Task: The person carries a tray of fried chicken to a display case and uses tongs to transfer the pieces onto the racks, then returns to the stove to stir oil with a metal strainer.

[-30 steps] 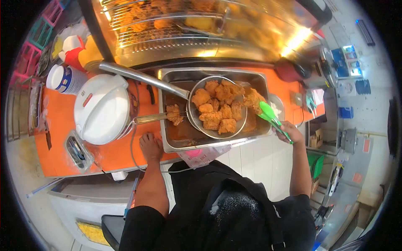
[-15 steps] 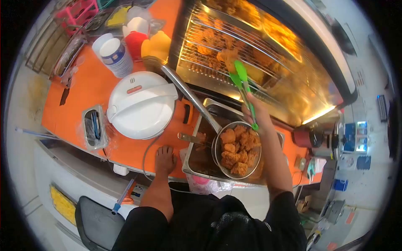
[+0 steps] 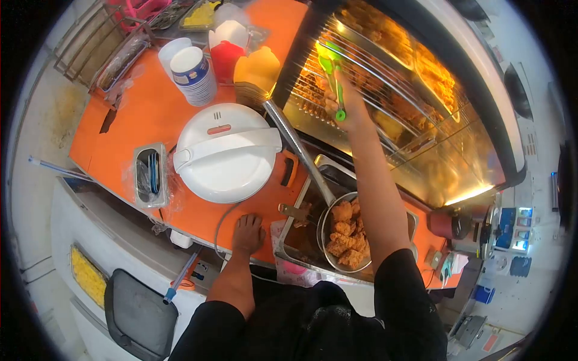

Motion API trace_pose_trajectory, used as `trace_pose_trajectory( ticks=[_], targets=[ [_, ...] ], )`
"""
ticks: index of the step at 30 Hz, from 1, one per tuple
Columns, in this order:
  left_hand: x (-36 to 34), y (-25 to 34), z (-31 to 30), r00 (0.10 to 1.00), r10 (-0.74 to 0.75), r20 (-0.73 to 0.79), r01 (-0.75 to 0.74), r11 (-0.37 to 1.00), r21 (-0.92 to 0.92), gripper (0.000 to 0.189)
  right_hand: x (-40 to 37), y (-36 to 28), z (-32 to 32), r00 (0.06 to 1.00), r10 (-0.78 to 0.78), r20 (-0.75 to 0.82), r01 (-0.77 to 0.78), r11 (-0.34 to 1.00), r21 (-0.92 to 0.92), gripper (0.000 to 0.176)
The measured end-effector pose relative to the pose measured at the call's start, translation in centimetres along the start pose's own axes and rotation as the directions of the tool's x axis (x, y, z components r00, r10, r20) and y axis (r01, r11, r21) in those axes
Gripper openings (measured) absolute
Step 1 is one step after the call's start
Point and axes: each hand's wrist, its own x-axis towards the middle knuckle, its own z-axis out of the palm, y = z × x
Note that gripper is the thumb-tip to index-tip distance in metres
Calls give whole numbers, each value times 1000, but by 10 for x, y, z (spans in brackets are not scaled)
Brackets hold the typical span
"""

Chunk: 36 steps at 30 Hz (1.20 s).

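My right hand is closed on green-tipped tongs, which reach into the lit warming cabinet at its wire racks of fried chicken. What lies between the tong tips cannot be made out. My left hand rests flat on the orange counter, fingers apart, holding nothing. Below my right forearm, a long-handled strainer holds fried chicken pieces over a metal tray; the forearm hides part of it.
A white round-lidded cooker stands left of the tray. Behind it are stacked paper cups and red and yellow cartons. A small metal container sits at the left. Lower left is a dark grey lid.
My right hand and the tongs have moved up and left, further along the cabinet rack. The view has shifted, so the counter items appear further right. My left hand stays on the counter.
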Motion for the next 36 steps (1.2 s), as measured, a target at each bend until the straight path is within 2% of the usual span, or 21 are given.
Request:
trace_pose_trajectory(
  ticks=[1, 2, 4, 5, 6, 8, 10, 12, 14, 16, 17, 19, 22, 25, 27, 29, 31, 33, 35, 36],
  targets=[
    [-1, 1, -1, 1000, 5, -13, -5, 1000, 7, 36, -1, 0, -1, 998, 35, 58, -37, 999, 31, 48],
    [-1, 0, 0, 1000, 20, 12, -20, 1000, 13, 36, -8, 5, -5, 999, 36, 35, -38, 998, 51, 48],
    [-1, -1, 7, 999, 20, -25, -19, 1000, 24, 36, -44, 1, 14, 993, -48, -107, 51, 999, 20, 46],
    [-2, -2, 5, 999, 46, 26, -47, 999, 27, 36, -60, 3, 1, 999, -6, -31, 8, 999, 40, 46],
    [-2, -1, 3, 998, 32, 47, -33, 999, 16, 36, -84, 0, -2, 995, 43, -94, -45, 999, -17, 44],
    [-1, 3, 6, 994, 53, 96, -53, 999, 4, 35, -142, -7, -24, 991, 122, -54, -131, 968, -215, 44],
    [3, 5, 9, 1000, -1, 23, 0, 999, 49, 33, -209, -10, -41, 979, 12, -202, -110, 869, -482, 44],
    [3, 6, 10, 1000, 11, 15, -12, 999, 48, 31, -265, -9, -75, 960, 66, -271, -242, 683, -690, 44],
    [1, 7, 12, 1000, 10, -4, -9, 999, 43, 29, -316, 10, -102, 963, -63, -262, -216, 399, -891, 43],
    [1, 7, 12, 997, 41, -70, -37, 998, 52, 28, -351, 34, -122, 935, 0, -355, -350, 165, -922, 50],
    [1, 8, 12, 997, 46, -67, -43, 998, 53, 28, -361, 50, -127, 933, -1, -360, -354, 169, -920, 50],
    [1, 9, 10, 998, 44, -46, -42, 998, 53, 33, -377, 73, -128, 834, 74, -546, -526, -189, -829, 57],
    [1, 11, 11, 996, 58, -73, -51, 994, 94, 33, -382, 78, -106, 835, 147, -531, -507, -171, -845, 63],
    [2, 15, 7, 1000, 17, -14, -16, 994, 104, 32, -385, 76, -113, 843, 179, -507, -465, -229, -855, 59],
    [1, 13, 10, 999, 15, -33, -11, 993, 120, 31, -384, 73, -122, 835, 216, -506, -450, -263, -854, 57],
    [0, 15, 10, 998, 13, -55, -6, 992, 128, 29, -381, 75, -139, 915, 162, -371, -321, -267, -909, 41],
    [0, 20, 1, 999, 28, -15, -26, 992, 121, 34, -371, 73, -154, 895, 224, -385, -318, -286, -904, 41],
    [0, 17, 6, 997, 47, -53, -41, 992, 116, 34, -370, 67, -159, 875, 279, -394, -310, -302, -902, 40],
    [1, 12, 10, 994, 61, -88, -51, 992, 112, 34, -373, 57, -159, 912, 288, -293, -180, -360, -915, 37],
    [1, 14, 7, 997, 47, -61, -40, 993, 110, 33, -371, 60, -157, 911, 293, -290, -176, -359, -917, 37]
  ],
)
